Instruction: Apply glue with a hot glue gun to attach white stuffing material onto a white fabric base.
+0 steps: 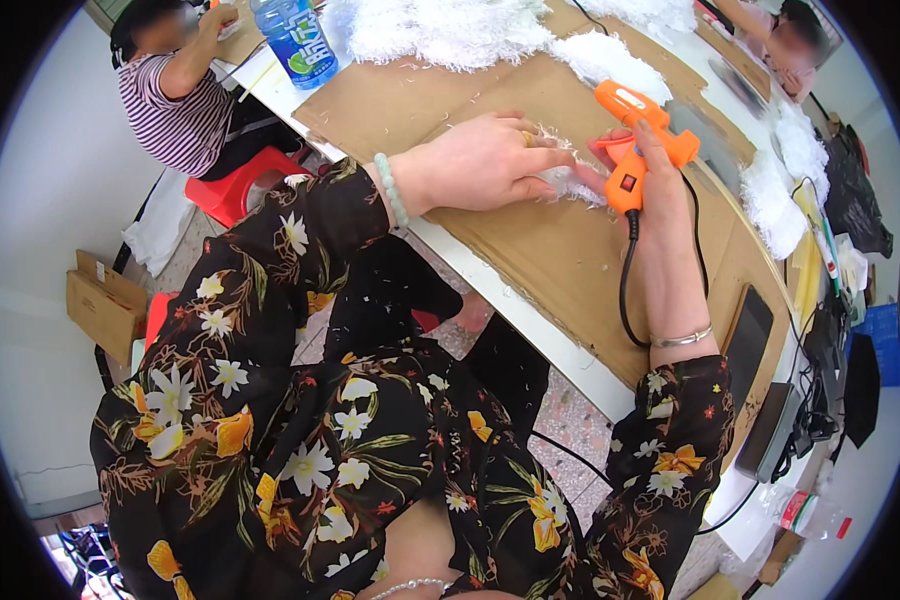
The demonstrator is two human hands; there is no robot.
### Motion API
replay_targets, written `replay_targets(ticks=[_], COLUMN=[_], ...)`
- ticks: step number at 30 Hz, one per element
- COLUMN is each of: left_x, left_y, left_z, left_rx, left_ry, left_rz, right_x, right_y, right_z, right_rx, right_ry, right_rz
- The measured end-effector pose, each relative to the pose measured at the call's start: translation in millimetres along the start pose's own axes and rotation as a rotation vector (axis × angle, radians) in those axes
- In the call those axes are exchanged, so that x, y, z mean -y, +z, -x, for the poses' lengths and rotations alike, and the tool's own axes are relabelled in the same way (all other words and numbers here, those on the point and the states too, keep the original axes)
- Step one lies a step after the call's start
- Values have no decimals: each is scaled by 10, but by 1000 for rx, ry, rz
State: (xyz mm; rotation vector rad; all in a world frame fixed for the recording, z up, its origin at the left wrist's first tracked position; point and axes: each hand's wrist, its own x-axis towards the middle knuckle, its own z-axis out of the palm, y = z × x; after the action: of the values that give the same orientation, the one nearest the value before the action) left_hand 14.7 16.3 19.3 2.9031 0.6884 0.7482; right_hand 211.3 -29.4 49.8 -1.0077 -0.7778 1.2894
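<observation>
My right hand is wrapped around an orange glue gun, held upright over the table with its black cord hanging from the handle. My left hand reaches in from the left, its fingers bent and closed on a small white fringed piece. That piece lies between the two hands, and a finger of my right hand comes close to it; whether they touch I cannot tell. Beneath both hands is a sheet of brown cardboard.
White fringed bundles are heaped at the far side, with another pile to the right. A blue-labelled bottle stands at the far left corner. By my right forearm lies a dark phone. Two people sit farther off.
</observation>
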Motion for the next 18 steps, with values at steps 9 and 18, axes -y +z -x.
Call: replay_targets(ticks=[9,18], left_x=[58,-89], left_y=[-98,-17], left_z=[-96,-194], left_rx=[-92,62], left_ry=[-222,11], left_rz=[464,-33], right_x=[335,338], right_y=[-248,-347], right_z=[-103,-199], right_rx=[37,-86], right_ry=[-260,-246], right_rz=[-176,-182])
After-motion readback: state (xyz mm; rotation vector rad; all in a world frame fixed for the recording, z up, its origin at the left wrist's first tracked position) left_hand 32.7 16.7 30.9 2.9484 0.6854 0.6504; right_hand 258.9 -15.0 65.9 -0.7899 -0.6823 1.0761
